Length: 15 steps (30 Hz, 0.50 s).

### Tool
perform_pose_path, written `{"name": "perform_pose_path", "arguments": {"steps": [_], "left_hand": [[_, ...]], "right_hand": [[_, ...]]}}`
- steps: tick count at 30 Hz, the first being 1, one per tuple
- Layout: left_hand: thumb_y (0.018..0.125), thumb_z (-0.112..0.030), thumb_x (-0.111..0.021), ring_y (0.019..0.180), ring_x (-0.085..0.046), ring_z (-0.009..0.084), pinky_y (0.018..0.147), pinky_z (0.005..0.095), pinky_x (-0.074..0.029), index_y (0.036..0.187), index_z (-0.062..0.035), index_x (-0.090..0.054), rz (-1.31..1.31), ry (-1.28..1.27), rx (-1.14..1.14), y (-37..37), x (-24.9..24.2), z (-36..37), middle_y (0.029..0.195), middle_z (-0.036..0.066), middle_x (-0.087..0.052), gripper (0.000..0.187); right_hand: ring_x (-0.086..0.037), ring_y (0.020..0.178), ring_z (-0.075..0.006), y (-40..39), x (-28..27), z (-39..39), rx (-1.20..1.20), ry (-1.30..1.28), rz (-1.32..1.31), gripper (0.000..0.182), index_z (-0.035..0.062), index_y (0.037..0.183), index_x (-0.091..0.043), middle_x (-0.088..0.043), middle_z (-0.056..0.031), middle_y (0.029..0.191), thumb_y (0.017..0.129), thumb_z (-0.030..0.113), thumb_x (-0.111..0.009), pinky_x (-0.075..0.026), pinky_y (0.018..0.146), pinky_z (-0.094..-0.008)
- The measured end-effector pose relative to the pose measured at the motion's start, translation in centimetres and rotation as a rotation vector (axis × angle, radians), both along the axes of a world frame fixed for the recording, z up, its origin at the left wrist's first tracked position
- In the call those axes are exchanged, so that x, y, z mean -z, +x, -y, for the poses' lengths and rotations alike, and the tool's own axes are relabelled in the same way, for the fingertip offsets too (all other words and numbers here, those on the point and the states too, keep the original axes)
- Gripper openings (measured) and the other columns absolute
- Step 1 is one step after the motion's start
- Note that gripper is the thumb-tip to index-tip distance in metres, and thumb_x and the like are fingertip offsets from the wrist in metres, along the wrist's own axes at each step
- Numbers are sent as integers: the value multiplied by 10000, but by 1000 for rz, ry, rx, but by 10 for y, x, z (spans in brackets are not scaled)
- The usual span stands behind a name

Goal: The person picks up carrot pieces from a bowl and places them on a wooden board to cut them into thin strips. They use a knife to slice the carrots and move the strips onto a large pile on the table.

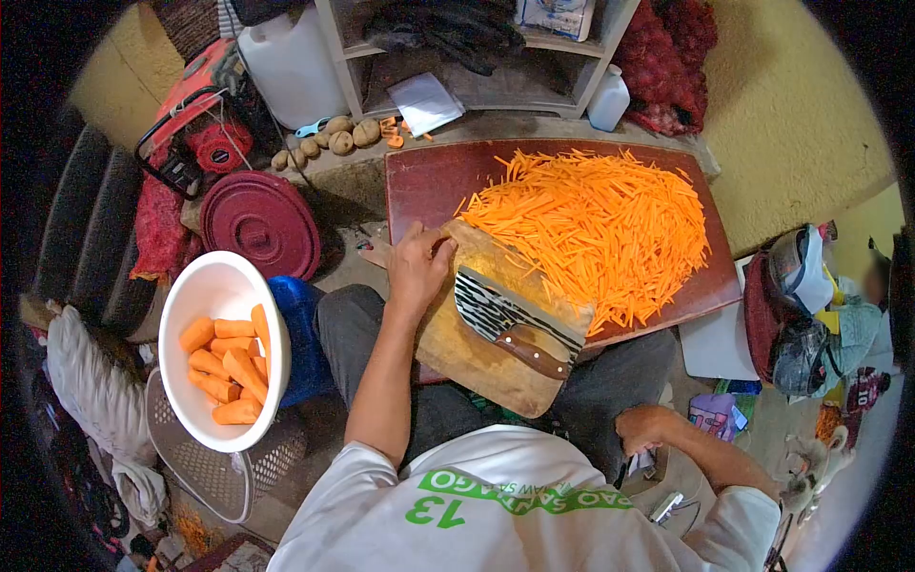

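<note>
My left hand (419, 265) pinches the upper left corner of a worn wooden cutting board (448, 334), which lies tilted at the near edge of a dark red tabletop and over my lap. Across the board rests a cleaver (534, 351) with a black-and-white patterned blade and a brown riveted handle; neither hand touches it. A big heap of carrot strips (600, 234) covers much of the red tabletop (424, 176) and reaches the board's upper edge. Beside my right thigh, my right hand (643, 429) is closed, its fingers curled and partly hidden; whatever they hold cannot be made out.
On my left, a white bowl (172, 367) holds several peeled carrots, next to a blue container (300, 329) and a dark red lid (259, 229). Potatoes (341, 141) line the ledge before a shelf (457, 81). Bags and a basin (760, 324) stand at right.
</note>
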<state>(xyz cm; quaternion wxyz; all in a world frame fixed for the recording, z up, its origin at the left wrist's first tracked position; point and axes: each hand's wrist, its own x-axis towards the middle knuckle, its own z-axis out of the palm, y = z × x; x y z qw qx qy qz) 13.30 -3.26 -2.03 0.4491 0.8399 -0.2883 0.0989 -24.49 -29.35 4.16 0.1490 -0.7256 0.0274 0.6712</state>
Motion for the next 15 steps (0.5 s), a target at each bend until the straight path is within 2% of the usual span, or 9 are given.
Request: {"name": "perform_pose_path", "arguments": {"steps": [4,10,13,15], "left_hand": [[906,-177,-778,820,-657,387,722,478,-501,1027,-3,-803,-8,-1,2,-2,-4,0,877,181,-620,214],[902,-181,-789,841,-678,379,741,465,-521,1046,1,-801,-47,-4,16,1,0,1,900,186,-637,231],[910,-190,-785,826,-682,376,743,464,-527,1058,-2,-802,-78,-14,5,0,1,2,914,183,-650,240],[914,-198,-783,814,-683,373,736,464,-528,1057,-5,-803,-77,-4,3,-1,0,1,912,181,-655,241]], "right_hand": [[-677,498,-272,-9,12,6,42,22,-12,205,47,637,-734,-672,-124,566,707,239,-725,-542,487,-448],[-698,546,-280,-20,25,11,-55,46,33,189,61,656,-737,-690,-114,589,693,246,-731,-548,527,-462],[-710,574,-285,-26,29,9,-107,-30,100,181,69,645,-732,-694,-114,594,668,248,-737,-550,545,-464],[-712,577,-287,-25,25,9,-48,-17,87,176,70,641,-731,-692,-115,591,657,246,-739,-551,550,-464]]}}
